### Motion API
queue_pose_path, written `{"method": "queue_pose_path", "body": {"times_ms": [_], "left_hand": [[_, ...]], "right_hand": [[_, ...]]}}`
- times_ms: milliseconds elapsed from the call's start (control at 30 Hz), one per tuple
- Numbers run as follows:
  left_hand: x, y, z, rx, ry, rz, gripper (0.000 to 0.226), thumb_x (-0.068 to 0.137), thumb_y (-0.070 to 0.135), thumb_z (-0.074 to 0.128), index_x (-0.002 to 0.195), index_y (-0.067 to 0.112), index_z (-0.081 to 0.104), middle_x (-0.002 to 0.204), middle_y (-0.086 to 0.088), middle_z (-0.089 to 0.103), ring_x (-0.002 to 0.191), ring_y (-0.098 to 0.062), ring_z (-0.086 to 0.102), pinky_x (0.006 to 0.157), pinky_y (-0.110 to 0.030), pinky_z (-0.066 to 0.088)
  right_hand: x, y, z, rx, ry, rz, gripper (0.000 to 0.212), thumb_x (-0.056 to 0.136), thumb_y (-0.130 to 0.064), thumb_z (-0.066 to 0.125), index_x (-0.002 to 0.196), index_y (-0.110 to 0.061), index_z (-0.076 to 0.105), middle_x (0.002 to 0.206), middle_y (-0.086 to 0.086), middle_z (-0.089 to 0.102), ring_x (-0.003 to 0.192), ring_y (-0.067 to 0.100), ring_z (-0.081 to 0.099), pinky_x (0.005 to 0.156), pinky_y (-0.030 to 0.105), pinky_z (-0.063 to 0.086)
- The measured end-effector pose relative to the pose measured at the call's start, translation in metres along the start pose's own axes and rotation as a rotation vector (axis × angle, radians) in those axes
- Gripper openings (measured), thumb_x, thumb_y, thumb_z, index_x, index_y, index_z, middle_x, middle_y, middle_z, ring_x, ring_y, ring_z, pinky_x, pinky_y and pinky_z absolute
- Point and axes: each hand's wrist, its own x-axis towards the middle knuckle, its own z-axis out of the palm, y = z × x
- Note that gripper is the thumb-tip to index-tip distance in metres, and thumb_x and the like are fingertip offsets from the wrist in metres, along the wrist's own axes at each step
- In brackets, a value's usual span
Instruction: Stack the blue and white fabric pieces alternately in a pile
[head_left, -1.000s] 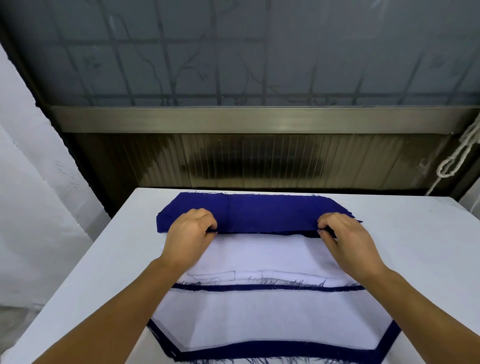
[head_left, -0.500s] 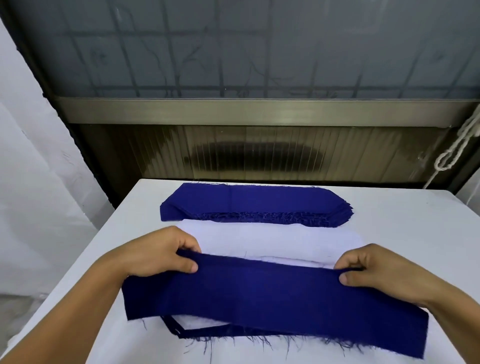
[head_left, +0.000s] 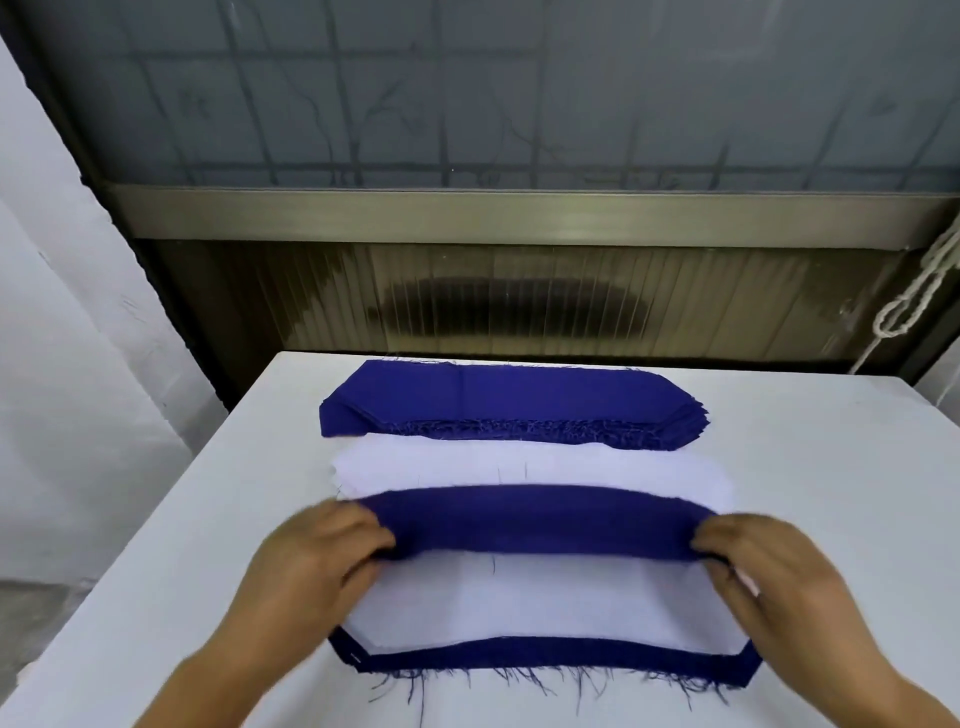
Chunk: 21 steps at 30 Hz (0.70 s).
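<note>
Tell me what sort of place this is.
Probably a garment or sewing workshop: a white cutting table holds a stack of cut blue fabric pieces and white pieces, raw edges fraying.

The strip (head_left: 535, 522) is deep plain blue, as is the far stack (head_left: 498, 402), whose frayed near edge looks a shade darker. The white pieces (head_left: 519, 465) between them are plain, faintly lilac in this light, with a few thin dark marks. The near pile (head_left: 519, 603) shows a white top over a blue border with loose blue threads. The table (head_left: 805, 467) is plain white. The window (head_left: 467, 93) is grey-blue with dark grid lines; its ribbed panel (head_left: 519, 306) seems brownish, with a dark patch.
</note>
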Motion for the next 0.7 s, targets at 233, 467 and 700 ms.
{"method": "queue_pose_path", "body": {"times_ms": [233, 467, 700], "left_hand": [[-0.049, 0.007, 0.046, -0.055, 0.004, -0.036, 0.055, 0.102, 0.045, 0.03, 0.083, 0.02, 0.075, 0.096, 0.011, 0.066, 0.088, -0.003, 0.056, 0.077, -0.017, 0.043], [-0.05, 0.008, 0.052, -0.088, 0.05, -0.005, 0.044, 0.098, 0.035, 0.041, 0.075, 0.017, 0.074, 0.094, 0.012, 0.068, 0.086, -0.002, 0.059, 0.079, -0.017, 0.045], [-0.049, 0.007, 0.048, -0.156, 0.0, -0.058, 0.058, 0.099, 0.052, 0.03, 0.075, 0.02, 0.071, 0.095, 0.017, 0.066, 0.087, 0.003, 0.057, 0.075, -0.01, 0.044]], "right_hand": [[-0.048, 0.002, 0.034, -0.016, -0.02, -0.059, 0.043, 0.098, -0.027, 0.042, 0.077, -0.01, 0.076, 0.09, -0.001, 0.071, 0.092, 0.013, 0.056, 0.091, 0.021, 0.038], [-0.051, 0.003, 0.036, -0.023, -0.023, -0.101, 0.025, 0.083, -0.017, 0.053, 0.073, -0.012, 0.075, 0.086, -0.003, 0.07, 0.09, 0.012, 0.057, 0.087, 0.025, 0.043], [-0.051, -0.001, 0.031, -0.002, -0.039, -0.062, 0.023, 0.081, -0.017, 0.053, 0.069, -0.014, 0.072, 0.079, -0.007, 0.067, 0.082, 0.01, 0.057, 0.073, 0.024, 0.046]]}}
